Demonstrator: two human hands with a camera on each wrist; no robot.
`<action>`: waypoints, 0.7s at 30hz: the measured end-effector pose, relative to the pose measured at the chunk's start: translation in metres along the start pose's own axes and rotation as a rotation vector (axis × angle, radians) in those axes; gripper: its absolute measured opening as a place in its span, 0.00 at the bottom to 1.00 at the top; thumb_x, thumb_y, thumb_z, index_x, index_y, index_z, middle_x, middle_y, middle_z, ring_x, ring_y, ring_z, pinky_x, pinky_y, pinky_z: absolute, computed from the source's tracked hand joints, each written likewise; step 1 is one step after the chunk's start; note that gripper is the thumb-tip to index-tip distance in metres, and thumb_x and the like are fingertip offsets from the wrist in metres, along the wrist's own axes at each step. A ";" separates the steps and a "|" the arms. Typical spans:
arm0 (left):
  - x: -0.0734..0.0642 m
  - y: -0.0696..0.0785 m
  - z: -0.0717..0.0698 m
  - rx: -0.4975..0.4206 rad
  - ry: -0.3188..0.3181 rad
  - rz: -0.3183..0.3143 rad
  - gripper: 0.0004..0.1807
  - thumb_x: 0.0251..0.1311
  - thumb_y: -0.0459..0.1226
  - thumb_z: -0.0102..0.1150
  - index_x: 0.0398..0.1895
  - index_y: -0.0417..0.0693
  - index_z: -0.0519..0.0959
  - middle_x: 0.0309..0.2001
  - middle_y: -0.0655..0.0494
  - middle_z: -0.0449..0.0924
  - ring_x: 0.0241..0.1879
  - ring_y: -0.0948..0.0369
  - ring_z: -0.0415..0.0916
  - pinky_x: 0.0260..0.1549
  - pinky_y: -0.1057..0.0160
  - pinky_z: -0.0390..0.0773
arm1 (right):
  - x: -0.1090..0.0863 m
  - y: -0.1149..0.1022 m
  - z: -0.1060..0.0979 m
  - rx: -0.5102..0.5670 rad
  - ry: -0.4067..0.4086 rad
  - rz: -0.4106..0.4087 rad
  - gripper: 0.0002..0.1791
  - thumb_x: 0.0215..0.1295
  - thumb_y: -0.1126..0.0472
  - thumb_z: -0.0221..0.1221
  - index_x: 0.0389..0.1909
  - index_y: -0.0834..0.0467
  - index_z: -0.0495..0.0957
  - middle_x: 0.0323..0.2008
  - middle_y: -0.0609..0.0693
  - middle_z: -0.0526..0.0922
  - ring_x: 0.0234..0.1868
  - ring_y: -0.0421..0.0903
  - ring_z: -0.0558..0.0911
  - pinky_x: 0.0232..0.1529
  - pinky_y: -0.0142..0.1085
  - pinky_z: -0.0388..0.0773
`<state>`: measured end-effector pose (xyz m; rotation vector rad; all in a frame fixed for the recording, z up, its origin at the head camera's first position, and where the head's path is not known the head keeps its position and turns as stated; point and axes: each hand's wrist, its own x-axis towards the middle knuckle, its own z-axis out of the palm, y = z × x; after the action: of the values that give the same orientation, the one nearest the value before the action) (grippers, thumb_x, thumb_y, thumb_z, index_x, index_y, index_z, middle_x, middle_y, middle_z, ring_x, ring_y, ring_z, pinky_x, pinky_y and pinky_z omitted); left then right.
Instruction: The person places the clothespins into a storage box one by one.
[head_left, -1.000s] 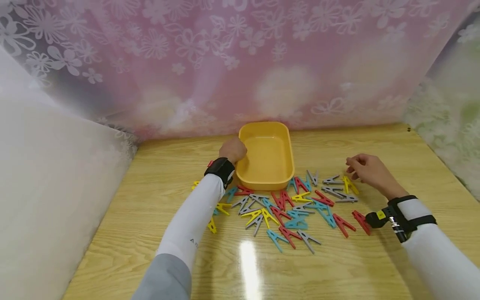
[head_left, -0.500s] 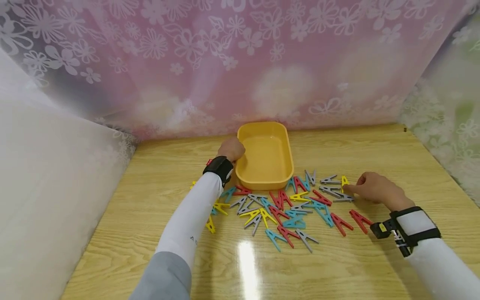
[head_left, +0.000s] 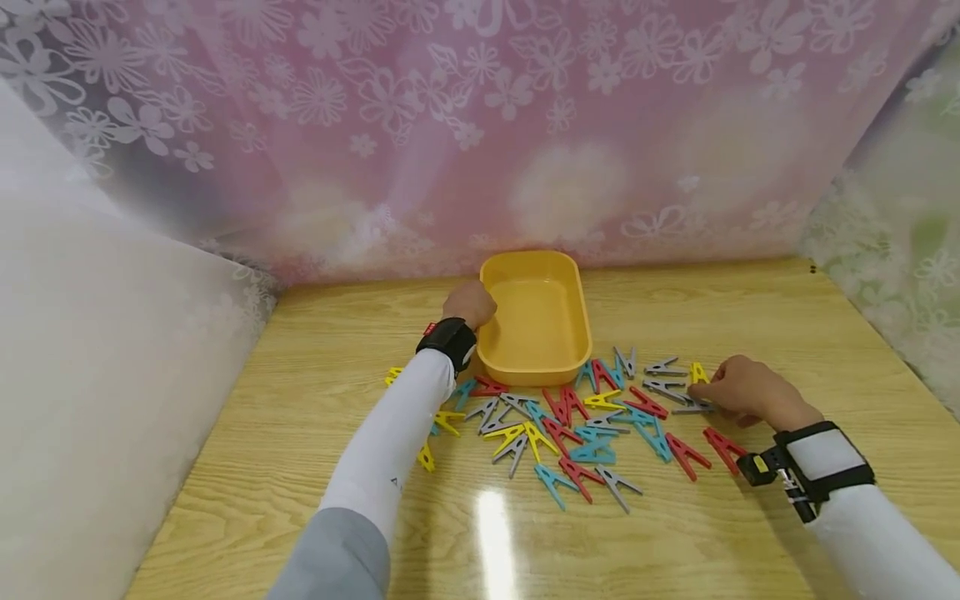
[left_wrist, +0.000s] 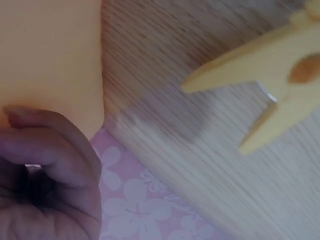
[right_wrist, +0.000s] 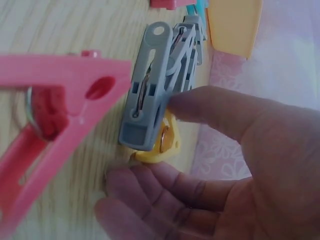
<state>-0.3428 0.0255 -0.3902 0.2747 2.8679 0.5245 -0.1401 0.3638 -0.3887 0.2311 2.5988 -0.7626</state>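
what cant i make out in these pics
Yellow clothespin: right wrist view, partly hidden behind the gray clothespin; whether the right hand grips it is unclear.
Left hand: head view, its back hides the fingertips at the basin.
Red clothespin: right wrist view, cut off by the left edge.
Sleeve print: head view, too small to read.

Bench [head_left: 262, 433]: we see pale wood grain.
Tub [head_left: 535, 377]: yellow, toward the back.
Clothespins [head_left: 592, 452]: red, blue, grey, yellow, scattered.
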 end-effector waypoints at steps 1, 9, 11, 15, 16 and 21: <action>-0.001 0.001 0.000 0.006 0.004 -0.003 0.12 0.66 0.38 0.49 0.29 0.42 0.79 0.25 0.51 0.72 0.24 0.55 0.71 0.22 0.62 0.68 | 0.000 0.000 0.000 -0.003 0.011 0.005 0.23 0.62 0.47 0.58 0.13 0.54 0.66 0.12 0.44 0.65 0.15 0.41 0.68 0.19 0.37 0.72; -0.007 0.004 -0.002 0.043 0.027 -0.022 0.13 0.67 0.39 0.48 0.31 0.42 0.79 0.29 0.51 0.75 0.27 0.56 0.72 0.25 0.62 0.70 | 0.002 0.004 0.001 -0.028 0.090 0.002 0.22 0.63 0.46 0.57 0.22 0.61 0.71 0.18 0.48 0.74 0.19 0.45 0.76 0.21 0.39 0.73; -0.008 0.005 -0.003 0.043 0.031 -0.022 0.13 0.67 0.39 0.48 0.31 0.41 0.79 0.30 0.50 0.76 0.28 0.56 0.73 0.25 0.61 0.70 | 0.002 0.004 -0.001 -0.007 0.100 -0.027 0.22 0.64 0.47 0.57 0.25 0.64 0.73 0.21 0.50 0.77 0.21 0.46 0.79 0.23 0.39 0.75; -0.008 0.005 -0.005 0.041 0.038 -0.029 0.13 0.67 0.39 0.49 0.31 0.41 0.80 0.31 0.49 0.77 0.29 0.55 0.74 0.26 0.60 0.72 | 0.007 -0.006 -0.007 0.079 0.121 -0.096 0.24 0.66 0.51 0.57 0.38 0.73 0.72 0.28 0.59 0.82 0.27 0.50 0.83 0.27 0.42 0.80; -0.007 0.006 -0.004 0.042 0.039 -0.029 0.13 0.67 0.39 0.50 0.32 0.41 0.80 0.31 0.49 0.77 0.29 0.55 0.74 0.26 0.60 0.72 | 0.008 -0.009 -0.008 0.102 0.129 -0.115 0.25 0.67 0.52 0.57 0.42 0.75 0.71 0.30 0.61 0.82 0.28 0.51 0.83 0.28 0.42 0.81; -0.003 0.007 -0.001 0.060 0.031 -0.037 0.12 0.66 0.41 0.51 0.34 0.42 0.80 0.32 0.50 0.77 0.29 0.56 0.74 0.25 0.61 0.72 | 0.015 -0.034 -0.016 0.153 0.197 -0.209 0.34 0.68 0.48 0.55 0.55 0.78 0.66 0.44 0.70 0.77 0.30 0.51 0.84 0.32 0.45 0.81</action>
<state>-0.3386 0.0306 -0.3866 0.2252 2.9162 0.4410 -0.1682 0.3442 -0.3667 0.0823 2.7827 -1.0633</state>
